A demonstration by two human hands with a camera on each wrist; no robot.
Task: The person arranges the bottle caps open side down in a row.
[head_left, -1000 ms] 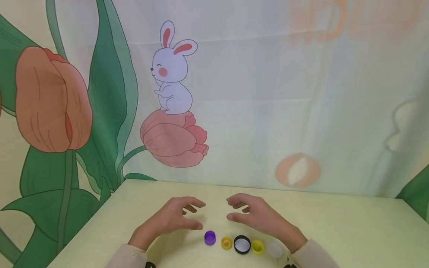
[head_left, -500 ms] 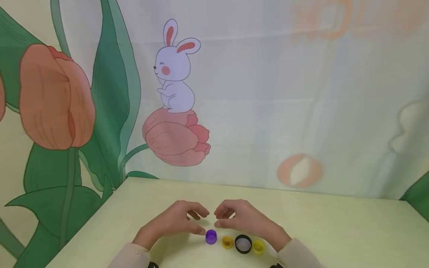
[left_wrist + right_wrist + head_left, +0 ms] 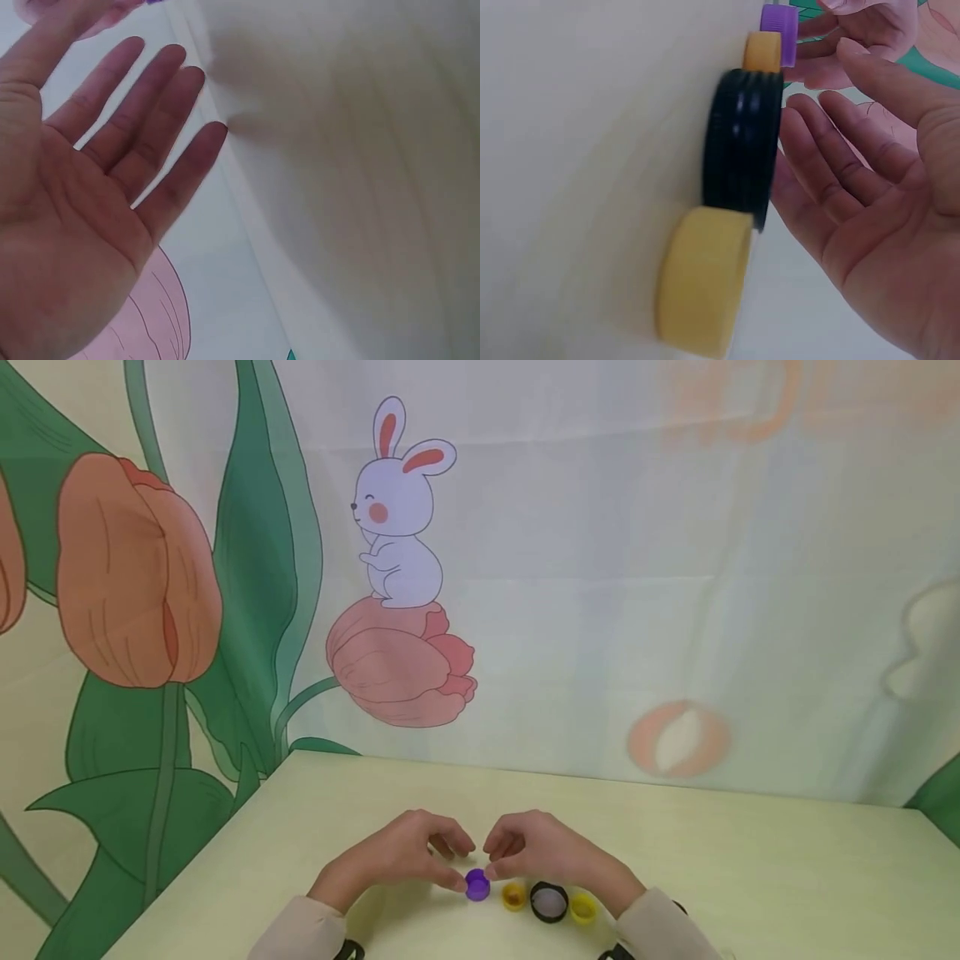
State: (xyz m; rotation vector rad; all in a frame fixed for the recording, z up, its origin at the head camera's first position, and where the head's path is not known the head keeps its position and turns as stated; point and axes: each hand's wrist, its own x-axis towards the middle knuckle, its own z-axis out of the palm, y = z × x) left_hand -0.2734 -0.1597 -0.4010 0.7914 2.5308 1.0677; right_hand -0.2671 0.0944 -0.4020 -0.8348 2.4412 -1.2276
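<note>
A small purple bottle cap [image 3: 477,887] lies hollow side up at the left end of a row of caps. My left hand [image 3: 408,852] is at its left, thumb tip right by the rim; whether it touches is unclear. On the other side my right hand [image 3: 543,847] holds its thumb tip at the cap's upper right edge. Both hands have loosely bent fingers with nothing between them. In the left wrist view the left palm [image 3: 82,187] and spread fingers show. The right palm [image 3: 892,247] faces the caps in the right wrist view, alongside the purple cap [image 3: 779,34].
Right of the purple cap, the row continues with an orange-yellow cap [image 3: 513,897], a wider black lid [image 3: 549,902] and a yellow cap [image 3: 583,908] near the right forearm. They lie on a pale yellow table [image 3: 750,860]. A curtain [image 3: 570,610] printed with tulips and a rabbit hangs behind.
My right hand has moved left to the purple cap, and my left hand has come slightly right. The whitish disc at the row's right end is now hidden by the right arm.
</note>
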